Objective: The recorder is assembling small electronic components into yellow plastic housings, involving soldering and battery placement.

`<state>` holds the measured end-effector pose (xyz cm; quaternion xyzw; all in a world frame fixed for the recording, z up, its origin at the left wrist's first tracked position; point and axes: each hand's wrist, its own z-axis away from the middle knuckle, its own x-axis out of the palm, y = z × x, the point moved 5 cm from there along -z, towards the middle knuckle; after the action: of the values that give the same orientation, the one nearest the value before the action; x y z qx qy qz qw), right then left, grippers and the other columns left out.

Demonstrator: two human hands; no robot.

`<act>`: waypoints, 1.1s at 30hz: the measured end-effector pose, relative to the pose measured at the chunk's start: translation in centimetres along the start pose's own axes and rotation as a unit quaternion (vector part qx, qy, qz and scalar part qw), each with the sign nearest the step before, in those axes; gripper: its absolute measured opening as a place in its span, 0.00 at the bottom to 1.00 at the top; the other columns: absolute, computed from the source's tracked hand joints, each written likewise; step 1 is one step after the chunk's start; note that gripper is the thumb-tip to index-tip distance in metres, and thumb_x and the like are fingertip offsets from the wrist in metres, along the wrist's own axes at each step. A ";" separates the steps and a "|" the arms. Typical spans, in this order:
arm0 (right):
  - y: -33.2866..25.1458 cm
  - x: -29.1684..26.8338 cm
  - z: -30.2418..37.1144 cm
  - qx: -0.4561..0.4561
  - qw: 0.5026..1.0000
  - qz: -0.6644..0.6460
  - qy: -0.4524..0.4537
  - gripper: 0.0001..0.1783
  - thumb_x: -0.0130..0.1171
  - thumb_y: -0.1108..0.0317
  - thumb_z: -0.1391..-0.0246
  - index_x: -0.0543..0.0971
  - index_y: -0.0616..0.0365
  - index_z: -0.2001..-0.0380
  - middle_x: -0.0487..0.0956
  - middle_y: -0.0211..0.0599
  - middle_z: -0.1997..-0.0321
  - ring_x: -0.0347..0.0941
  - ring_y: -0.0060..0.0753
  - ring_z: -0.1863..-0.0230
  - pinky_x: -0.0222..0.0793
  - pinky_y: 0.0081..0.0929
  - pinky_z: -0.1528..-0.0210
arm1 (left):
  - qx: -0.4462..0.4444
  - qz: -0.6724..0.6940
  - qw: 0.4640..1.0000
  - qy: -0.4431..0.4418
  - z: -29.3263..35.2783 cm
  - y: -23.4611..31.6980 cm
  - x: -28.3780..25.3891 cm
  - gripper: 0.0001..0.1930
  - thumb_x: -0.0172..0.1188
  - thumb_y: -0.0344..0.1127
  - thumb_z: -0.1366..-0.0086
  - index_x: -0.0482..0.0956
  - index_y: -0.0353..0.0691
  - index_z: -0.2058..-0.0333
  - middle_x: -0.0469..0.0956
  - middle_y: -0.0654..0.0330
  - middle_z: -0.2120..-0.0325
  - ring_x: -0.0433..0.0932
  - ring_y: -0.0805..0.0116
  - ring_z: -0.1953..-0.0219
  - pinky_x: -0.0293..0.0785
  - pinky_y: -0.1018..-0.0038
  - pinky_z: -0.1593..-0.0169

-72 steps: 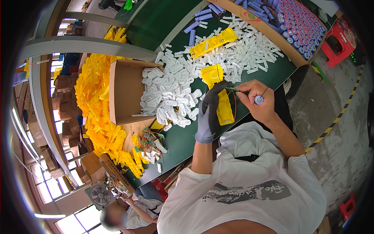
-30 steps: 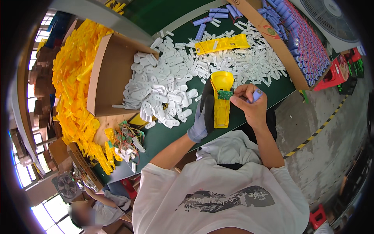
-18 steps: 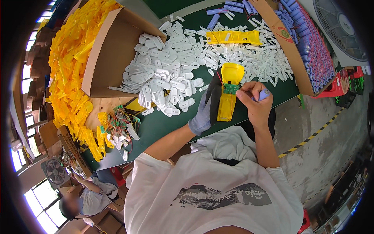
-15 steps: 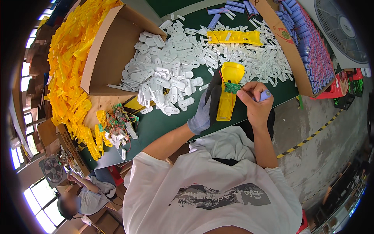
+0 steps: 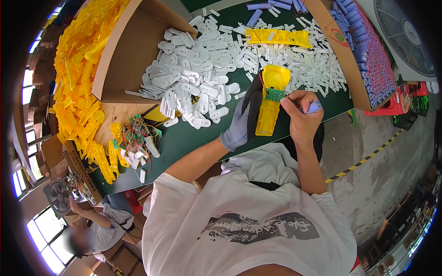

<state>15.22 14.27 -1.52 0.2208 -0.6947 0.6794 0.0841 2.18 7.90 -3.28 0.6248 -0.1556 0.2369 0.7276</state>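
My left hand (image 5: 240, 124), in a grey glove with a dark palm, is closed around the left side of a yellow plastic housing (image 5: 267, 117). Across the housing's middle lies a small green circuit board (image 5: 275, 94), with thin red wires at its left side. My bare right hand (image 5: 301, 120) is just right of the board, thumb and fingers curled. A purple cylindrical battery cell (image 5: 314, 107) is held in its fingers, one end showing. Whether the right fingertips also pinch a wire is too small to tell.
White plastic pieces (image 5: 193, 83) pile beside an open cardboard box (image 5: 124, 64). Yellow housings (image 5: 83, 101) heap at left, near a tangle of wired boards (image 5: 138, 142). Another yellow housing (image 5: 281, 37) lies beyond my hands. A carton of purple cells (image 5: 363, 69) stands at right.
The view has shifted slightly. Both hands keep their holds on the housing and the cell, with only small movement. At lower left, a co-worker's arm has shifted near a fan.
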 end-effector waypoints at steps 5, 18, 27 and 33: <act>0.4 -0.2 -0.1 -0.002 1.000 0.009 0.011 0.25 0.69 0.85 0.59 0.60 0.52 0.80 0.79 0.41 0.69 0.73 0.18 0.70 0.69 0.13 0.66 | 0.023 -0.002 1.000 0.001 0.0 0.7 0.4 0.27 0.39 0.48 0.27 0.53 0.43 0.34 0.69 0.59 0.47 0.70 0.71 0.49 0.66 0.70 0.45; 0.6 -0.4 0.0 0.006 1.000 -0.001 0.020 0.25 0.68 0.86 0.59 0.60 0.52 0.80 0.80 0.41 0.69 0.75 0.20 0.69 0.72 0.15 0.65 | 0.037 -0.098 0.994 0.020 0.1 1.1 0.4 0.25 0.42 0.41 0.27 0.53 0.41 0.35 0.70 0.58 0.49 0.72 0.72 0.52 0.70 0.71 0.48; 0.8 -0.3 -0.2 0.028 0.999 0.029 -0.004 0.23 0.67 0.85 0.58 0.61 0.53 0.80 0.80 0.42 0.69 0.75 0.20 0.70 0.71 0.15 0.66 | 0.123 -0.163 0.978 0.051 0.3 1.1 -0.2 0.26 0.50 0.26 0.33 0.57 0.34 0.37 0.71 0.55 0.46 0.69 0.73 0.49 0.65 0.76 0.45; 0.7 0.2 -0.3 0.032 0.993 0.091 -0.065 0.20 0.64 0.81 0.52 0.62 0.55 0.82 0.80 0.41 0.69 0.71 0.17 0.70 0.66 0.16 0.68 | 0.113 -0.138 0.980 0.089 0.2 0.6 -1.0 0.25 0.50 0.29 0.31 0.58 0.35 0.37 0.71 0.55 0.47 0.70 0.73 0.48 0.65 0.76 0.45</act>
<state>14.77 14.47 -2.04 0.2033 -0.6939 0.6901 -0.0304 1.02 7.62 -3.29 0.6949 0.0257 0.2054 0.6886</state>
